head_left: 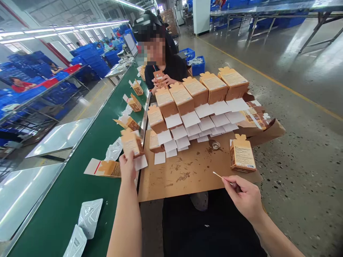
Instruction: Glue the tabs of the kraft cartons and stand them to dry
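My left hand [127, 167] grips a brown carton [131, 143] with a white flap, over the near edge of the green belt [107, 125]. Between the thumb and fingers of my right hand [242, 194] is a cotton swab [217, 175], its white tip pointing left. Just above that hand, a single brown carton [242, 155] stands on the cardboard sheet [171, 178]. Stacked cartons [187, 98] with white flaps hanging out fill the back of the sheet. A small round glass dish [215, 145] lies in front of them, among dark smudges.
Open cartons [107, 168] and silvery pouches [90, 217] lie along the green belt. Across the stack, a person [171, 67] in black holds a small carton. Blue crates [197, 64] sit on the floor behind. A torn cardboard edge [270, 132] juts out at the right.
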Action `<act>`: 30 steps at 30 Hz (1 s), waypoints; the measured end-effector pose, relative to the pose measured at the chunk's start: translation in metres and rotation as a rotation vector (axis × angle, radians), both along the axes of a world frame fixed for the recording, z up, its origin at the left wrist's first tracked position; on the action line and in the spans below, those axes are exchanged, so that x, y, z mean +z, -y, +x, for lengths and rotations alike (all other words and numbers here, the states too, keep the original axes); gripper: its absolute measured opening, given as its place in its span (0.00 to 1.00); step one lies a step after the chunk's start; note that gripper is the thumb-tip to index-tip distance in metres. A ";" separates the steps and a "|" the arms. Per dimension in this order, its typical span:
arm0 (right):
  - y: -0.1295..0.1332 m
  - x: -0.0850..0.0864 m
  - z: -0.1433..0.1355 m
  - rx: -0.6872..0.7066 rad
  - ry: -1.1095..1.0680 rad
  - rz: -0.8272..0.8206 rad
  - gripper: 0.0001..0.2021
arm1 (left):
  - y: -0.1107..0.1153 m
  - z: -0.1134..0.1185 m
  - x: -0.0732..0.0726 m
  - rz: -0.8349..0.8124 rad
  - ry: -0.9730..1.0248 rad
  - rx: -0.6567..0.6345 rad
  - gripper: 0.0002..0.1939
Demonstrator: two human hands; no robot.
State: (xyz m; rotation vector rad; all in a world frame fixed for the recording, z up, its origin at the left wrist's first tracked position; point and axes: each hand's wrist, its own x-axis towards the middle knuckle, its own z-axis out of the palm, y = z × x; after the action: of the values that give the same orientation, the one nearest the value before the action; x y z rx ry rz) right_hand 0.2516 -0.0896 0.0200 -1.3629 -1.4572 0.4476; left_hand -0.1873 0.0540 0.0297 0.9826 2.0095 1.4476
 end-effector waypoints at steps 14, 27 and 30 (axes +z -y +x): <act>-0.014 -0.058 -0.088 0.309 0.254 0.034 0.13 | 0.107 0.122 -0.038 -0.048 0.515 -0.197 0.43; -0.028 -0.076 -0.097 0.415 0.431 0.013 0.16 | 0.110 0.124 -0.032 -0.070 0.393 -0.247 0.43; -0.031 -0.074 -0.093 0.401 0.408 -0.004 0.17 | 0.113 0.126 -0.042 -0.058 0.344 -0.232 0.44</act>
State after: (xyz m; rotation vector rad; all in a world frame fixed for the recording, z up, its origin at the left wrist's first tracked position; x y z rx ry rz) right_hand 0.1587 -0.0591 -0.0538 -1.2080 -2.0838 0.4404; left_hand -0.0614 -0.0585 -0.0120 0.8440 1.6252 1.3223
